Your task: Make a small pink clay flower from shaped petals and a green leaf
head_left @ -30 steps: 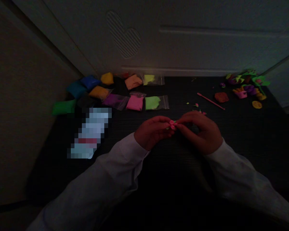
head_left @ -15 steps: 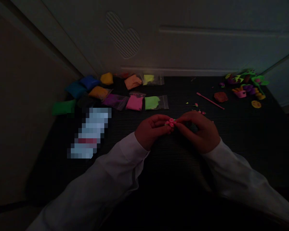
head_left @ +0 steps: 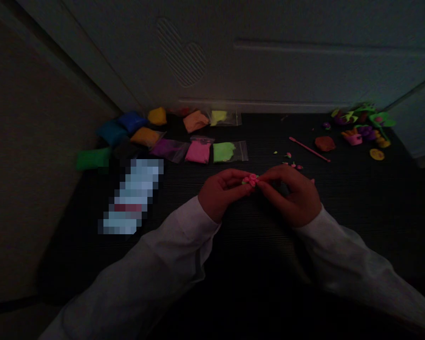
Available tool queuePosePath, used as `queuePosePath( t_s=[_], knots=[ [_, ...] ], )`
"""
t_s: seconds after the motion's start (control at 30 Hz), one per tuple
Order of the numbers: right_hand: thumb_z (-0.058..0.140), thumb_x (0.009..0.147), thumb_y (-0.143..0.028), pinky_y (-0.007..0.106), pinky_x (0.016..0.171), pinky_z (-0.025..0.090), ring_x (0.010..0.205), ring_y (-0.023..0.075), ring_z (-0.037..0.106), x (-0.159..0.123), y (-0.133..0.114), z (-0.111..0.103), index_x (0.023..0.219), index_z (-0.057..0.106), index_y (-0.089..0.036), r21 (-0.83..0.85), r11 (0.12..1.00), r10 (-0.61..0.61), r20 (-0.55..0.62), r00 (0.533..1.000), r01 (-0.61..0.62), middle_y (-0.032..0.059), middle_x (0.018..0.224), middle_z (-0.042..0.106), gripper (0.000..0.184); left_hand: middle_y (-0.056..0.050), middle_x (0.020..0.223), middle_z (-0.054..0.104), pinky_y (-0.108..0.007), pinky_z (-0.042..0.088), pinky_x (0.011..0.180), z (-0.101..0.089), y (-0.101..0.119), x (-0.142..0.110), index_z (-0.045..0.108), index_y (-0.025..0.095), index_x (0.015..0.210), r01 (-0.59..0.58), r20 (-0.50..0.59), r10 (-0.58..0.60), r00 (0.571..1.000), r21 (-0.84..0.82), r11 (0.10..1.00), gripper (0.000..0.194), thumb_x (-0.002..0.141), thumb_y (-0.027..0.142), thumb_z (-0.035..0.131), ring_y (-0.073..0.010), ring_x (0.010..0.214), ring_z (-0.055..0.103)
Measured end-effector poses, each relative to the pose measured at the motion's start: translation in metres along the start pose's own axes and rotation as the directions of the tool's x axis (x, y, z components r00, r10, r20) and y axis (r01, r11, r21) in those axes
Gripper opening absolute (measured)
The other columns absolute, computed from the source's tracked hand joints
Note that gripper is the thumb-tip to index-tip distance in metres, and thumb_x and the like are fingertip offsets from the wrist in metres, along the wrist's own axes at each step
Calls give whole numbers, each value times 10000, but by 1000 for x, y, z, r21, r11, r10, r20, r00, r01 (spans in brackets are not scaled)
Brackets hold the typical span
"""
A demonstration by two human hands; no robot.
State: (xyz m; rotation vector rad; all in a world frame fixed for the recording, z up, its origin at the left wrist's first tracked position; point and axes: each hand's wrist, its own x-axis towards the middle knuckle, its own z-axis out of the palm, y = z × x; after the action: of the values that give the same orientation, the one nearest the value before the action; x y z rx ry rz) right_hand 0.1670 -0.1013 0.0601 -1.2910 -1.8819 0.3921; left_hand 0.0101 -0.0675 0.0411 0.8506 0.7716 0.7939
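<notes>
A small pink clay flower cluster (head_left: 251, 179) with bits of green sits between my two hands, over the dark table (head_left: 248, 241). My left hand (head_left: 221, 191) is closed, pinching the cluster from the left between thumb and fingers. From the right, my right hand (head_left: 293, 193) pinches at the cluster's edge with thumb and forefinger. Just beyond my right hand lie several tiny pink and green clay pieces (head_left: 293, 165). A thin pink modelling stick (head_left: 310, 149) rests behind them. The dim light hides the finer shape of the cluster.
Bags of coloured clay spread across the back left, among them a pink bag (head_left: 198, 151) and a light green bag (head_left: 225, 152). A bright blurred-out rectangle (head_left: 132, 196) lies at left. At the right are a reddish-brown lump (head_left: 325, 143) and finished clay figures (head_left: 364, 125). A pale panel (head_left: 286, 75) stands behind.
My right hand has shifted very slightly, its fingers still at the right side of the pink cluster. My left hand has stayed in place.
</notes>
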Motion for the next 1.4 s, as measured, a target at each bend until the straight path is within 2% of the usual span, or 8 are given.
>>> queuePosePath(
  t_s=[0.4, 0.73, 1.4],
  knots=[
    [527, 737, -208, 279, 620, 416, 683, 117, 525, 0, 0, 1, 799, 582, -190, 15, 1000, 10, -3, 1000, -9, 11, 743, 596, 85, 12, 745, 642, -244, 436, 699, -1, -1, 1, 607, 160, 796, 23, -1, -23, 1000, -17, 1000, 224, 580, 140, 665, -76, 673, 571],
    [541, 724, -190, 272, 627, 410, 697, 118, 518, 0, -1, 0, 811, 573, -184, 29, 1000, 2, 6, 1000, -2, 17, 754, 591, 93, 30, 707, 641, -196, 428, 660, 2, 1, 0, 615, 157, 742, 60, 21, -57, 998, -138, 989, 209, 552, 98, 679, -55, 658, 573],
    [549, 726, -218, 270, 601, 411, 665, 113, 508, 0, -1, 1, 803, 573, -191, -9, 1000, 5, 8, 1000, -5, 8, 731, 583, 85, 35, 737, 647, -251, 415, 781, -2, -3, 2, 624, 179, 749, -18, 29, 21, 999, -82, 996, 210, 559, 111, 680, -61, 702, 574]
  ],
)
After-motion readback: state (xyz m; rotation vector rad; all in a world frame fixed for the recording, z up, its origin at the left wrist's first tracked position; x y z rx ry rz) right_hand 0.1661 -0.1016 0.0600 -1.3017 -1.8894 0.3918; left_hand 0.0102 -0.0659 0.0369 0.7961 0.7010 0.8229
